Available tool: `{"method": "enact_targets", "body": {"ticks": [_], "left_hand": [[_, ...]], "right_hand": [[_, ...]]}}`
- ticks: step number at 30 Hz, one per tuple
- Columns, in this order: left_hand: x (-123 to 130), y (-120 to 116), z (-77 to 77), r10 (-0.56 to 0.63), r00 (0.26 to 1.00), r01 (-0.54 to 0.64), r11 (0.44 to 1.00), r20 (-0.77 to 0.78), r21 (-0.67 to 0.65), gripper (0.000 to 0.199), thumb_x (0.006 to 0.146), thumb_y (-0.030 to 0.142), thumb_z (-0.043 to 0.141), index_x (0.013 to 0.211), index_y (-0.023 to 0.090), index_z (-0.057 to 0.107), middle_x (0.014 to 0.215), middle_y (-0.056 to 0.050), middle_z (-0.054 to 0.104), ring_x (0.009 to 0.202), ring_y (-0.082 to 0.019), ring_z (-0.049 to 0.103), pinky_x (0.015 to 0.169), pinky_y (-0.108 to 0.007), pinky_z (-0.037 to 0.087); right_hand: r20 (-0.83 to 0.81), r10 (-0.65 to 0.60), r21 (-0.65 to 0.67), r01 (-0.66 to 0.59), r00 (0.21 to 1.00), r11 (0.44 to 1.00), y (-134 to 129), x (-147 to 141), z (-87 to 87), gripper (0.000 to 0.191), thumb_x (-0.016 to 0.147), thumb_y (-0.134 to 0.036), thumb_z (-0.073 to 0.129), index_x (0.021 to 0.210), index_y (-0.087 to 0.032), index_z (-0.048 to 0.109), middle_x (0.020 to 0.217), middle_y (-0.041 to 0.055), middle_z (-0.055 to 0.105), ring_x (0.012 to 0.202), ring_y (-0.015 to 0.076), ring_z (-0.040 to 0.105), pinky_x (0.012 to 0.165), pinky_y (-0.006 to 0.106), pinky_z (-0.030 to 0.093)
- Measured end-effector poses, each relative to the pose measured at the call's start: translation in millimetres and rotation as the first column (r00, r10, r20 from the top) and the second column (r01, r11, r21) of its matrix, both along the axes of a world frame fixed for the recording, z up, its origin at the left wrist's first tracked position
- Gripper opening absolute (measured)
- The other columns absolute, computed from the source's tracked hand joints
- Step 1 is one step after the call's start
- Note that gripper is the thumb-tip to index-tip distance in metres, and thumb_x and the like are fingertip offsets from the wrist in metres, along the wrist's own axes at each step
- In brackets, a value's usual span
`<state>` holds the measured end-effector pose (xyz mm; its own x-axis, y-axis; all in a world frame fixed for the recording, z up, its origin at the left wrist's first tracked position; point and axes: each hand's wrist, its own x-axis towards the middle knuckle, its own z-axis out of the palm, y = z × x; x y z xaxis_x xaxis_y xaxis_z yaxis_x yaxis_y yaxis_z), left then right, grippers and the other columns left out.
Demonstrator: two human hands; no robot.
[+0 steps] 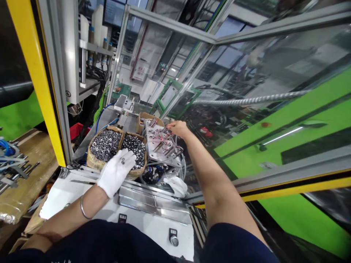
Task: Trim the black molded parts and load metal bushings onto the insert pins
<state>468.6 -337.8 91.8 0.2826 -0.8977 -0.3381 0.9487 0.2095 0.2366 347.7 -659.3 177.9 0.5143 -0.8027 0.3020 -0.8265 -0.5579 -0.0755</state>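
My left hand (116, 173), in a white glove, lies palm up with a few small dark metal nuts (123, 161) resting on it. It is over the front of two cardboard boxes: the left box (93, 163) is full of grey metal nuts, the right box (140, 172) of darker small metal parts. My bare right hand (178, 128) reaches to the far right corner of a metal fixture plate (151, 149) with several upright clamps and pins. Its fingers are pinched together there; anything between them is too small to make out.
Behind the fixture stands a smaller cardboard box (140, 124). A crumpled white glove (177, 186) lies at the front right, beside dark hoses. Clear panels in an aluminium frame (175, 23) enclose the back and right. A yellow-edged post (41, 80) rises on the left.
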Motion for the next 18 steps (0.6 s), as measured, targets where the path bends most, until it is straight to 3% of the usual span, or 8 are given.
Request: {"method": "enact_targets", "body": {"ticks": [3,5,6,8,11,15,16,18], "left_hand": [[3.6,-1.6,-0.4,-0.069,0.997,0.067,0.996,-0.041,-0.053,0.044,0.096,0.040,0.045,0.123,0.007,0.057,0.127,-0.022,0.062,0.114,-0.028,0.064,0.092,-0.038,0.057],[4.8,-3.0,1.6,-0.102,0.993,0.098,0.993,-0.063,-0.073,0.048,0.096,0.045,0.044,0.122,0.007,0.058,0.125,-0.022,0.062,0.114,-0.029,0.064,0.091,-0.040,0.057],[5.0,-3.9,2.9,-0.109,0.991,0.102,0.991,-0.074,-0.089,0.048,0.096,0.045,0.043,0.119,0.007,0.059,0.122,-0.021,0.063,0.111,-0.028,0.065,0.090,-0.039,0.057],[4.4,-6.0,4.6,-0.103,0.992,0.090,0.985,-0.079,-0.148,0.042,0.097,0.042,0.042,0.111,0.007,0.062,0.110,-0.017,0.067,0.100,-0.022,0.068,0.090,-0.036,0.057],[1.6,-8.1,2.7,-0.059,0.996,0.071,0.979,0.070,-0.193,0.025,0.095,0.023,0.044,0.098,0.010,0.065,0.093,-0.010,0.069,0.086,-0.015,0.069,0.090,-0.029,0.056],[3.5,-7.0,-4.5,0.011,0.950,0.030,0.991,0.311,-0.127,0.022,0.079,0.001,0.056,0.092,0.014,0.069,0.100,-0.009,0.072,0.098,-0.017,0.068,0.098,-0.028,0.052],[7.5,-7.0,-5.3,0.037,0.946,0.004,0.992,0.322,-0.126,0.026,0.077,0.001,0.058,0.095,0.015,0.069,0.107,-0.009,0.072,0.105,-0.018,0.067,0.101,-0.029,0.050],[21.0,-8.9,-5.4,0.128,0.911,-0.091,0.989,0.392,-0.113,0.034,0.077,0.004,0.061,0.107,0.020,0.068,0.124,-0.008,0.066,0.120,-0.020,0.060,0.109,-0.031,0.043]], "right_hand": [[0.015,0.113,-0.024,-0.113,0.993,0.993,39.6,13.3,15.5,0.022,0.087,-0.019,0.057,0.098,-0.014,0.075,0.109,0.0151,0.070,0.109,0.0248,0.060,0.097,0.041,0.045],[-0.006,0.299,0.018,-0.299,0.954,0.954,81.4,24.0,16.6,0.019,0.088,-0.024,0.061,0.101,-0.023,0.075,0.110,0.0069,0.071,0.104,0.0191,0.062,0.095,0.034,0.047],[-0.032,0.428,0.080,-0.425,0.903,0.902,104.8,28.7,13.4,0.014,0.086,-0.027,0.065,0.095,-0.028,0.076,0.101,0.0019,0.072,0.096,0.0163,0.064,0.090,0.030,0.049],[-0.086,0.769,0.254,-0.733,0.633,0.631,149.4,35.7,0.5,0.016,0.087,-0.029,0.064,0.099,-0.026,0.075,0.097,0.0036,0.072,0.087,0.0166,0.066,0.082,0.031,0.052],[-0.116,0.870,0.250,-0.834,0.479,0.492,190.8,42.2,-23.3,0.019,0.090,-0.025,0.059,0.099,-0.021,0.075,0.092,0.0051,0.070,0.083,0.0155,0.065,0.069,0.026,0.050],[-0.091,0.882,0.209,-0.858,0.462,0.470,174.3,49.1,-26.4,0.017,0.090,-0.023,0.058,0.091,-0.019,0.075,0.086,0.0039,0.071,0.079,0.0132,0.064,0.068,0.023,0.047],[-0.081,0.865,0.190,-0.844,0.496,0.502,158.9,49.9,-19.7,0.018,0.090,-0.024,0.058,0.093,-0.019,0.075,0.088,0.0044,0.071,0.080,0.0133,0.064,0.072,0.024,0.048],[-0.069,0.745,0.112,-0.737,0.664,0.667,119.9,49.4,-1.6,0.020,0.091,-0.025,0.058,0.099,-0.019,0.075,0.095,0.0057,0.073,0.084,0.0141,0.064,0.080,0.026,0.048]]}}
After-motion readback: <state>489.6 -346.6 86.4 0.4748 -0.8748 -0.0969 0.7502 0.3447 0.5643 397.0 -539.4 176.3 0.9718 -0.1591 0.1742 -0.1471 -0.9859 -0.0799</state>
